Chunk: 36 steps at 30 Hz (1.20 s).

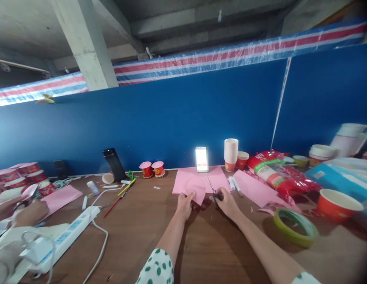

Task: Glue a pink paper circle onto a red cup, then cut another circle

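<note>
Pinching between thumb and fingers: left hand (185, 207), closed on one pink paper piece (198, 192) that bears a round outline and has a pointed corner toward the near side. Right hand (226, 203), just to the right of that grip: closed on the handles of one pair of scissors (212, 187), blades directed away from the person and close to the paper's right edge; whether the blades are parted cannot be told. Just beyond both hands: pink sheets (180, 180), lying flat; behind these, one bright upright panel (202, 159), face blurred. Beyond and right of the scissors grip: one tall stack of paper cups (231, 150) and one red packet (276, 169). Nearer, right of the right hand: one tape roll (309, 236), green-yellow. Beyond and left of the left hand: two red cups with pink discs on top (147, 170); farther left, one black bottle (115, 165), tilted. Left and nearer: one white power strip (73, 228).
</note>
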Available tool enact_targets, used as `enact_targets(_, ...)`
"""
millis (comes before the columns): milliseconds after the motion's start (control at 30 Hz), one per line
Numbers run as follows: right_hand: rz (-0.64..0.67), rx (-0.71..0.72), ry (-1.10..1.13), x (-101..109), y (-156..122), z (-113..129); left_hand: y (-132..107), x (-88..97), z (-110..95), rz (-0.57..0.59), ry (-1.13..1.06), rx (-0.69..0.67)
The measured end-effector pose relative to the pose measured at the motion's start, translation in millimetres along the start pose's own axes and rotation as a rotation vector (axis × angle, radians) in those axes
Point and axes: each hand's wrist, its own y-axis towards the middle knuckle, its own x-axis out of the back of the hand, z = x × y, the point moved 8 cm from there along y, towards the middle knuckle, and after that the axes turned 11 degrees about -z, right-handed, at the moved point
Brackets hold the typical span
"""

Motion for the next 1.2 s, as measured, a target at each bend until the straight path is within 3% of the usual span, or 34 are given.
enact_targets(1200,0.002,0.008,0.088,-1.7,0.2,-3.3,-2.3,2.1,0.1,0.024,0.105,-0.037)
